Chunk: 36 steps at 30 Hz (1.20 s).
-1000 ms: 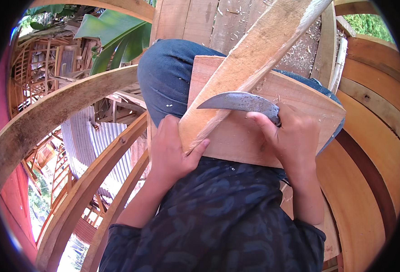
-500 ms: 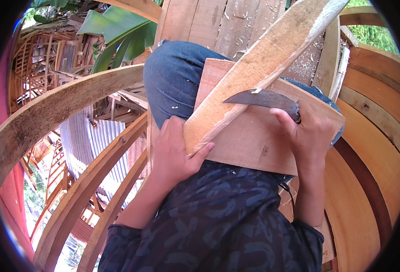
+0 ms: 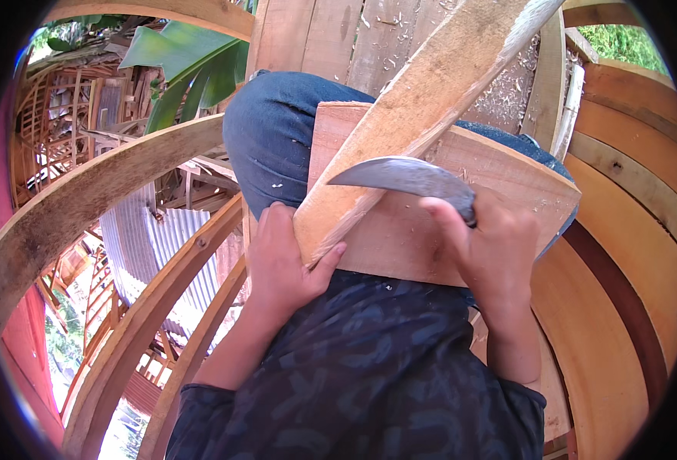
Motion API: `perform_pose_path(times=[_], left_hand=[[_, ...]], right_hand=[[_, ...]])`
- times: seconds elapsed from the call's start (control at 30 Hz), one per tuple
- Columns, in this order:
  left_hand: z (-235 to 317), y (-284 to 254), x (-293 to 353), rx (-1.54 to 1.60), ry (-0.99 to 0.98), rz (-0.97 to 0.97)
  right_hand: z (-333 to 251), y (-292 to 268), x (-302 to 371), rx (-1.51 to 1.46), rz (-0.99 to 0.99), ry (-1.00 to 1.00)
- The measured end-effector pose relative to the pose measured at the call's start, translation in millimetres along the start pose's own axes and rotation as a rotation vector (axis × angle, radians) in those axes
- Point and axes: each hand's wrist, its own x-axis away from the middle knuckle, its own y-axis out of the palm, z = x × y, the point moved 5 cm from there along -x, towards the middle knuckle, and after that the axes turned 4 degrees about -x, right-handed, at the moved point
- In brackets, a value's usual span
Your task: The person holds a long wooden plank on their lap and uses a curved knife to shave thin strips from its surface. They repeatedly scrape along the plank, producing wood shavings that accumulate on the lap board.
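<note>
A long pale wooden strip (image 3: 438, 88) slants from my lap up to the far right, its right edge freshly cut and whitish. My left hand (image 3: 281, 257) is closed round its near end, the thumb on the right edge. In my right hand (image 3: 499, 249) is a curved knife (image 3: 411, 175), its handle mostly hidden by the fingers. The blade lies across the strip's lower part with its tip pointing left; I cannot tell whether it touches the wood. Under the strip, a flat wooden board (image 3: 415, 238) rests across my thighs in blue jeans (image 3: 269, 138).
Planks (image 3: 369, 54) strewn with wood shavings lie beyond my knees. Curved wooden ribs (image 3: 101, 192) rise on the left, and a planked wall (image 3: 622, 230) curves along the right. Past the ribs are corrugated metal sheets (image 3: 189, 238) and a large green leaf (image 3: 189, 57).
My right hand and the knife have moved left and slightly nearer along the strip, and the blade's face has turned to catch more light. My left hand keeps its hold.
</note>
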Motion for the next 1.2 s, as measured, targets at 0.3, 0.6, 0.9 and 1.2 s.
perform_pose_path(times=[0.3,0.6,0.9,1.2], left_hand=[[8,-2,3,-0.063,0.015,0.086],[0,-2,3,-0.066,0.008,0.028],[-3,0,-3,0.115,-0.019,-0.070],[-4,-5,-4,0.181,-0.093,-0.103]], right_hand=[[15,0,-9,0.158,0.061,-0.090],[156,-74,-22,0.022,0.329,0.585],[9,-4,8,0.036,0.034,0.018],[10,3,-12,0.141,0.055,-0.142]])
